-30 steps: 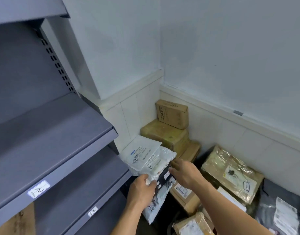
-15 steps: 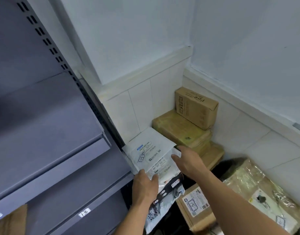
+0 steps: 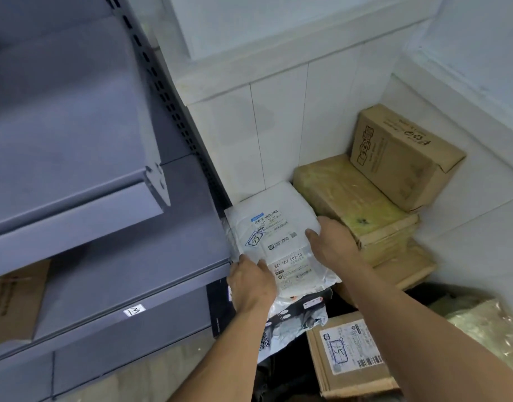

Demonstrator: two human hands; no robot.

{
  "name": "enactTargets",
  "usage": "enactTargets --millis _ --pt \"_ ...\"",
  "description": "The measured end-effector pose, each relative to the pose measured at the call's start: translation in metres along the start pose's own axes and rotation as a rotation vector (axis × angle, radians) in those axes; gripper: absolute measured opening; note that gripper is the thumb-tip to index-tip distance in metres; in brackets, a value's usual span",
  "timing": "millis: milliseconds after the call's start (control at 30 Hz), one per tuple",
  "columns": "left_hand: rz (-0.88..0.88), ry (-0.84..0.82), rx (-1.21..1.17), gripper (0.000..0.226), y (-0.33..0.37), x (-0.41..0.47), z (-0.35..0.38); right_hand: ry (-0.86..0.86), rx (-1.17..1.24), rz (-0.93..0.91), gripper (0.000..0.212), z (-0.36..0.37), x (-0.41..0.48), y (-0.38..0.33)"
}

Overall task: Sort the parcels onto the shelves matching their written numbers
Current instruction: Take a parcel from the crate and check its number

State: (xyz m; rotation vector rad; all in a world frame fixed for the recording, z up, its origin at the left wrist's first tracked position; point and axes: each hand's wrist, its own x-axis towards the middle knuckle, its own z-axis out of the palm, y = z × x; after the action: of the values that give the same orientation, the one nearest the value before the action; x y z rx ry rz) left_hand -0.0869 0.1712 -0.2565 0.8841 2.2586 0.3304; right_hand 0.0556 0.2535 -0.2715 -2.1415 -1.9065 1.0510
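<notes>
1. Right hand [image 3: 335,242]: the thumb [image 3: 311,234] lies on top of the white parcel [image 3: 281,210] and the remaining fingers curl round its right edge. It is a pinch grip on that edge.
2. Left hand [image 3: 251,285]: the fingers are bent over the lower left corner of the same stack. The thumb rests on the second white parcel [image 3: 296,274], which lies directly beneath the top one. Which layers this hand actually holds cannot be told.
3. White parcel: it sits in the centre of the frame between the two hands, face up, with its upper end toward the tiled wall. The handwritten number [image 3: 256,238], which reads as 05, is close to the left hand. The parcel's long axis appears to run from lower left to upper right of the frame.
4. Black bag [image 3: 301,310]: it lies under both white parcels, below centre of the frame.
5. Shelf [image 3: 133,265]: it is in the left of the frame, with its right end just beside the parcel's left edge. Its front label [image 3: 134,310] reads 3. No shelf marked 5 is in view.
6. Judgement: the move goes leftward out of the frame, and the left hand is nearer the shelving.
7. Brown boxes [image 3: 351,204]: stacked to the right of centre, just beside the right hand.
</notes>
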Motion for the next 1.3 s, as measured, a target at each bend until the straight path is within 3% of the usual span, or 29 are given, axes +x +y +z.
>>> enactTargets --millis 200,467,800,967,1300 --pt "0.027 0.080 -0.168 0.030 -0.001 -0.014 -0.004 0.050 0.058 0.038 0.038 -0.012 -0.017 0.001" --pt "0.067 0.080 -0.290 0.043 -0.008 -0.045 -0.021 0.109 0.232 0.088 0.027 -0.035 -0.060 -0.003" --pt "0.119 0.074 -0.441 0.041 -0.029 -0.111 -0.069 0.164 0.538 0.134 0.021 -0.067 -0.149 -0.008" --pt "0.224 0.016 -0.514 0.037 -0.039 -0.148 -0.095 0.183 0.619 0.123 0.043 -0.082 -0.207 -0.010" --pt "0.452 -0.089 -0.564 0.032 -0.071 -0.197 -0.159 0.338 0.693 0.119 0.040 -0.079 -0.323 -0.031"
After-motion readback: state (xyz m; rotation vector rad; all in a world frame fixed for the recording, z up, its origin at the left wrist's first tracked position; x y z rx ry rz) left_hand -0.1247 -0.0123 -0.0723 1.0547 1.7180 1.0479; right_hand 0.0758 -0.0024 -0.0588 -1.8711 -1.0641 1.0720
